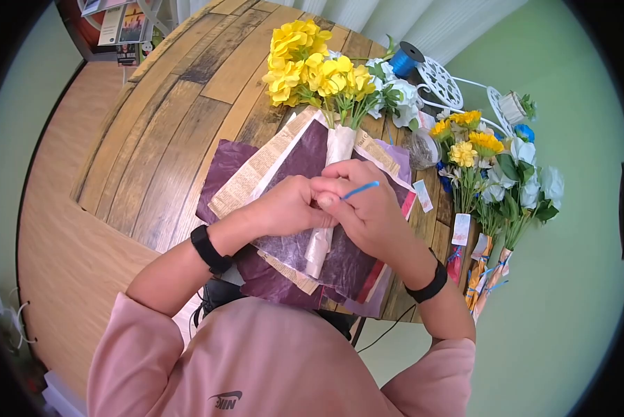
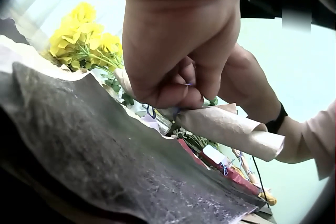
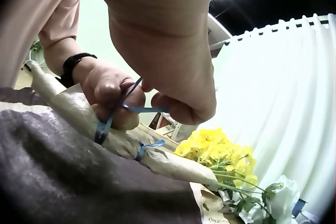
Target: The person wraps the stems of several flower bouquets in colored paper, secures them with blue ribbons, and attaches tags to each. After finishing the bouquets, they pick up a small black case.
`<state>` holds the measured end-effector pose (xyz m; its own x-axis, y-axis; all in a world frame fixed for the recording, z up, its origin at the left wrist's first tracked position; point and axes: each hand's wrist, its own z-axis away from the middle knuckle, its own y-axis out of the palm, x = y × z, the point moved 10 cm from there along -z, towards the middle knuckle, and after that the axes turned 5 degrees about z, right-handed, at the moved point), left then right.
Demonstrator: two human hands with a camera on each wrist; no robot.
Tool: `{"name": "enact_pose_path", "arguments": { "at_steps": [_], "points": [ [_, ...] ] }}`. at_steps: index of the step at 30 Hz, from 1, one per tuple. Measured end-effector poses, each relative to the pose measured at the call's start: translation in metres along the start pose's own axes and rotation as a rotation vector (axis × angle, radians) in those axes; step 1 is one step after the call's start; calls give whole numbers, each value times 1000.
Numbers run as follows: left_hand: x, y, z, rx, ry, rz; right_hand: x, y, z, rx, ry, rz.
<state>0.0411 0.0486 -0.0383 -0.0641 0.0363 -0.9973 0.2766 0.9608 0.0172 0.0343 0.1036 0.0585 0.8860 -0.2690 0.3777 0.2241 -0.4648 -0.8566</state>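
Note:
A bouquet of yellow flowers [image 1: 329, 75] has its stems rolled in cream paper [image 1: 341, 144], lying on stacked dark purple sheets [image 1: 291, 243]. A blue ribbon [image 3: 104, 129] loops round the roll, and a second blue tie [image 3: 140, 151] circles it nearer the blooms. My left hand [image 1: 287, 205] pinches the ribbon over the roll, fingers curled. Against it, my right hand [image 1: 364, 208] pinches ribbon too, one blue end [image 1: 360, 189] sticking out over its fingers. In the left wrist view, the left hand [image 2: 181, 50] hides most of the knot.
Wrapped bunches with orange-yellow flowers [image 1: 485, 144] and white flowers [image 1: 551, 186] lie at the table's right side. A blue ribbon spool [image 1: 405, 60], a clear jar [image 1: 423, 149] and a white metal rack [image 1: 440, 82] stand at the back right. Wooden boards [image 1: 180, 139] extend left.

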Motion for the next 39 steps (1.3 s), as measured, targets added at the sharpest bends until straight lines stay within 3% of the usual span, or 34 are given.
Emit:
{"name": "enact_pose_path", "arguments": {
  "at_steps": [3,5,6,8,9,11,19,21,28,36,39],
  "points": [
    [8,2,5,53,8,-23,-3,7,-3,31,9,-72],
    [22,3,5,66,-144,362,-18,7,-2,50,239,-274],
    [20,0,5,66,-144,360,-20,6,0,49,238,-274],
    [24,-2,12,42,-395,505,-53,19,22,108,555,-595],
    [25,-4,12,42,-397,504,-59,17,27,107,555,-597],
    [31,-7,13,24,-448,639,-70,42,52,365,718,-723],
    [32,-5,15,18,-457,713,-65,69,59,280,735,-902],
    [29,-5,16,15,-464,759,-66,73,56,182,685,-951],
    [46,-7,21,6,-511,790,-71,88,59,124,698,-903],
    [56,-13,28,-43,-560,755,-67,94,53,199,572,-868],
    [57,-22,28,-91,-498,509,-70,98,56,280,616,-862]
  ]
}}
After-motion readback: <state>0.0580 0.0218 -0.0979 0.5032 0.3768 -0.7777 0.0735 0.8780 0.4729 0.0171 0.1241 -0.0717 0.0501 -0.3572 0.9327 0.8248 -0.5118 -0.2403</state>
